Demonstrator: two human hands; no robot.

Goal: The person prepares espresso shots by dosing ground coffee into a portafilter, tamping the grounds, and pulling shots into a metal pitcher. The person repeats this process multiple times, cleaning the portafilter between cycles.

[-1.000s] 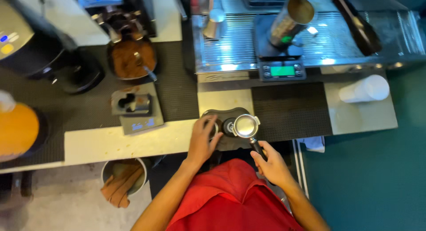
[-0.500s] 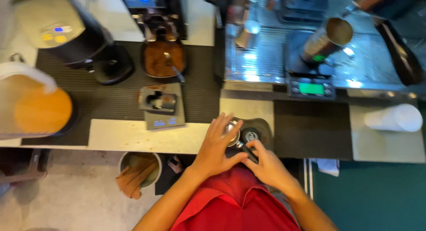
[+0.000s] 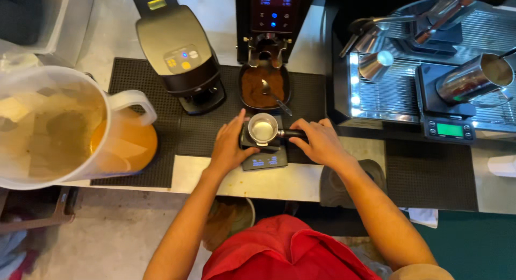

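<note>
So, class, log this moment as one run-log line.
left hand: steadies small scale | right hand: grips portafilter handle | portafilter: on scale, basket empty | near: tray of coffee grounds with spoon

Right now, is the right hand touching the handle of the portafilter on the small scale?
Touching. The head view shows the right hand wrapped around the black handle of the portafilter, which rests on the small scale.
</note>
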